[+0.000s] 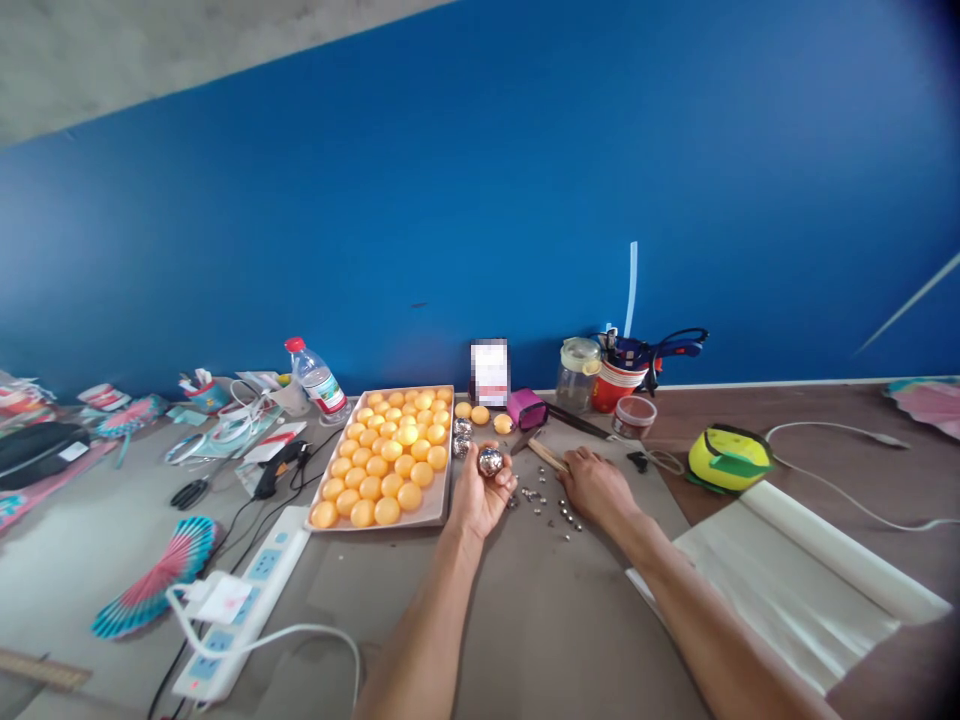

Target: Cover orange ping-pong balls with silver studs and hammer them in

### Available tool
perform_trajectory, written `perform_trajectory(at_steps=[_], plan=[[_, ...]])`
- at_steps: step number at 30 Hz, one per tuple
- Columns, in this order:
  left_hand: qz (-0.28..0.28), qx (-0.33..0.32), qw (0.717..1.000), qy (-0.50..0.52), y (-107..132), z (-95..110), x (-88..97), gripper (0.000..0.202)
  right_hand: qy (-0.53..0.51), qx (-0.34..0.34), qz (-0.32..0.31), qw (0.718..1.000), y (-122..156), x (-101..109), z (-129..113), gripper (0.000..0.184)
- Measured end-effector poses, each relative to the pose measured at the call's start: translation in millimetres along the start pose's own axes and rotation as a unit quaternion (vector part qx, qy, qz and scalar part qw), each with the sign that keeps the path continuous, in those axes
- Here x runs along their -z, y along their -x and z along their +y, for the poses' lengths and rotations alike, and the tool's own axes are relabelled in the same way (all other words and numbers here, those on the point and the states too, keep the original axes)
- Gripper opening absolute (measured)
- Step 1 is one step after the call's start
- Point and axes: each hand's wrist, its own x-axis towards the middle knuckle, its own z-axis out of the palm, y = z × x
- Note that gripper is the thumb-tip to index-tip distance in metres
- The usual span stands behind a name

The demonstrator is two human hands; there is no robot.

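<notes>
In my left hand (pixel 484 500) rests a shiny silver ball (pixel 490 461), with the fingers curled around it. My right hand (pixel 600 487) lies low over the table, its fingers closed at the end of a wooden-handled tool (pixel 547 455); the tool's far end is too small to make out. Between the hands, several small shiny metal pieces (pixel 536 495) are scattered on the table. Just beyond my left hand sit silver balls (pixel 462 444), beside a tray (pixel 448 480) filled with orange balls (pixel 391 450). A few more orange balls (pixel 480 415) lie behind them.
At the back stand a purple pouch (pixel 528 409), a glass jar (pixel 576 380), red cups (pixel 616 385) and a small round tub (pixel 634 414). To the right are a yellow-green case (pixel 729 458) and a white sheet (pixel 795 580). A power strip (pixel 240 610) and bottle (pixel 319 380) stand left.
</notes>
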Motion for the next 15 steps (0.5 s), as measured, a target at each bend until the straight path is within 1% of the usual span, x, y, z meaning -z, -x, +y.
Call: perform_trajectory(at_steps=[4, 8, 10, 12, 14, 15], plan=[[0.010, 0.003, 1.000, 0.002, -2.5, -1.8, 4.3, 0.026, -0.004, 0.025, 0.016, 1.000, -0.5, -0.7, 3.1, 0.024], [0.031, -0.003, 1.000, -0.007, -5.2, -0.8, 7.4, 0.028, -0.050, 0.042, 0.031, 0.997, -2.0, 5.4, 1.8, 0.025], [0.038, -0.009, 0.999, -0.010, -7.0, 0.5, 8.2, 0.029, -0.095, 0.069, 0.056, 0.991, -0.8, 13.8, -2.2, 0.024], [0.049, -0.013, 0.999, -0.010, -8.9, 1.7, 8.6, 0.030, -0.157, 0.112, 0.081, 0.978, 3.0, 26.3, -8.8, 0.023], [0.060, -0.016, 0.998, -0.004, -10.4, 2.4, 9.0, 0.029, -0.217, 0.151, 0.092, 0.960, 9.0, 40.8, -17.3, 0.023], [0.061, -0.020, 0.998, 0.001, -11.1, 2.5, 9.4, 0.028, -0.236, 0.158, 0.092, 0.954, 12.2, 47.5, -21.7, 0.022]])
